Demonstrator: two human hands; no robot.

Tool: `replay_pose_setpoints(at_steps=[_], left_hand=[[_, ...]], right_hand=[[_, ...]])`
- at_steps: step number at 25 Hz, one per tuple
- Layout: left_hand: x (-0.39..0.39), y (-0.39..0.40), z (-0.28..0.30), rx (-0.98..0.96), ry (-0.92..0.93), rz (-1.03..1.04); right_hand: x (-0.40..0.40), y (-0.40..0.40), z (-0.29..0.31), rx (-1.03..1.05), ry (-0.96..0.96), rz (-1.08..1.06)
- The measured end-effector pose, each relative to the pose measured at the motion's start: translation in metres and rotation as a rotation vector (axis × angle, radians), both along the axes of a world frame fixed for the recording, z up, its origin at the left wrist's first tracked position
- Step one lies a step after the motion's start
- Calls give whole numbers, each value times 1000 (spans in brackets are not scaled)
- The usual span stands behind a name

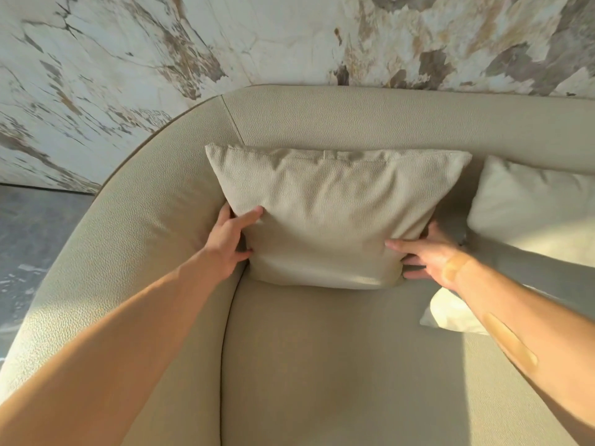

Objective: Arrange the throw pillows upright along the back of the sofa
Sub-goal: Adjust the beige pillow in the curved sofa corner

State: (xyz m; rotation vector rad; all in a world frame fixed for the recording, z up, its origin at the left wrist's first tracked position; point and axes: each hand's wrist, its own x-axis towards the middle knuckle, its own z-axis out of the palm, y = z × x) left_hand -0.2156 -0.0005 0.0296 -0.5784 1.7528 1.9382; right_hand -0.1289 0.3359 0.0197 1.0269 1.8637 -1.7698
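Note:
A beige textured throw pillow (325,217) stands upright against the sofa back (386,123) near the curved left corner. My left hand (230,238) grips its lower left edge, thumb on the front face and fingers behind. My right hand (428,252) grips its lower right corner, thumb on the front and fingers curled round the side. A white pillow (531,207) leans against the back just to the right, partly out of frame.
The beige sofa seat (338,365) spreads below the pillows. The rounded left arm (128,239) curves toward me. A marble-patterned wall (225,43) rises behind the sofa, and grey floor (29,239) shows at the left.

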Motion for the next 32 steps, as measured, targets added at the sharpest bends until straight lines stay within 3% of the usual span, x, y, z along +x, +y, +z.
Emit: replay_pose_setpoints(at_steps=[10, 13, 16, 19, 21, 32], left_hand=[[6, -8, 3, -40, 40, 30], [13, -1, 4, -100, 48, 53], [25, 6, 12, -281, 97, 55], [45, 16, 21, -512, 152, -40], [62, 24, 37, -566, 150, -140], [115, 120, 120, -683, 330, -530]], right_hand=[[2, -13, -13, 37, 54, -21], [10, -14, -2, 222, 90, 19], [20, -10, 16, 416, 185, 80], [39, -5, 37, 618, 174, 248], [58, 2, 53, 788, 145, 345], [159, 113, 136, 958, 1, 266]])
